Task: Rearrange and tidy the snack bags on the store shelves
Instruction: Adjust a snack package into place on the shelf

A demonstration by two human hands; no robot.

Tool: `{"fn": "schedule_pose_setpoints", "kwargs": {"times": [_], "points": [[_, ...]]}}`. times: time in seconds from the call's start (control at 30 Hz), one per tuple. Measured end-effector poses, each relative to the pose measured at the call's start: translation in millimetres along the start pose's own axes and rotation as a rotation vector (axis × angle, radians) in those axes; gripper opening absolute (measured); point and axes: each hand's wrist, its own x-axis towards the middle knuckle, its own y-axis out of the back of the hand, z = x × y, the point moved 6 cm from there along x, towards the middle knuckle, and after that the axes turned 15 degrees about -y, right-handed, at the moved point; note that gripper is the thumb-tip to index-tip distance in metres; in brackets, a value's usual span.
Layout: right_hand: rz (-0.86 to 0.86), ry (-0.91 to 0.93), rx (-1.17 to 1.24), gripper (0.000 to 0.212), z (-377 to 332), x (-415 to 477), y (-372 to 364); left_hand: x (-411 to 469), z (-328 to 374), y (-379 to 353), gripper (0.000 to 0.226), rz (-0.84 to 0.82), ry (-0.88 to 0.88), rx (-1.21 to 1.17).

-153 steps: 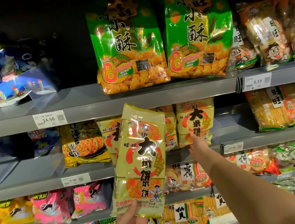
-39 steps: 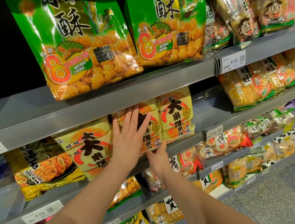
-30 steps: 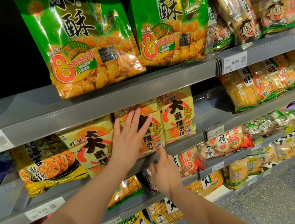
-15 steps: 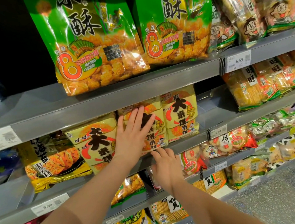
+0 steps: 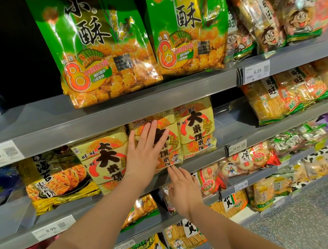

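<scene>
Three pale-yellow rice-cracker bags (image 5: pixel 195 129) stand side by side on the middle shelf (image 5: pixel 204 161), each with a red ring and bold black characters. Your left hand (image 5: pixel 144 155) lies flat on the middle bag (image 5: pixel 173 141), fingers (image 5: pixel 151 130) straight and slightly spread. Your right hand (image 5: pixel 183 189) is lower, fingers (image 5: pixel 174 172) straight and close together, tips at that bag's bottom seam by the shelf lip; contact unclear. Above: two large green bags (image 5: pixel 99 49), price tag (image 5: pixel 256 71) reading 6.59 to the right. Speckled grey floor (image 5: pixel 312 209), far right.

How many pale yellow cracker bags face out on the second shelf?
3: left bag, middle bag under the left hand, right bag beside it. More may hide behind.
</scene>
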Motion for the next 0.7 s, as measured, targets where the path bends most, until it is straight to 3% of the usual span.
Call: {"fn": "schedule_pose_setpoints", "kwargs": {"times": [0.17, 0.33, 0.53, 0.7], "points": [[0.039, 0.008, 0.132, 0.059, -6, -13, 26, -9, 7, 25, 0.09, 0.177, 0.042, -0.026], [0.144, 0.028, 0.219, 0.056, -16, -23, 62, -24, 18, 42, 0.064, 0.218, 0.055, -0.146], [0.2, -0.008, 0.358, 0.051, -18, -60, 86, -62, 31, 61, 0.047, 0.17, 0.258, -0.451], [0.197, -0.055, 0.516, 0.046, -18, -88, 105, -107, 42, 79, 0.042, 0.238, 0.507, -0.704]]}}
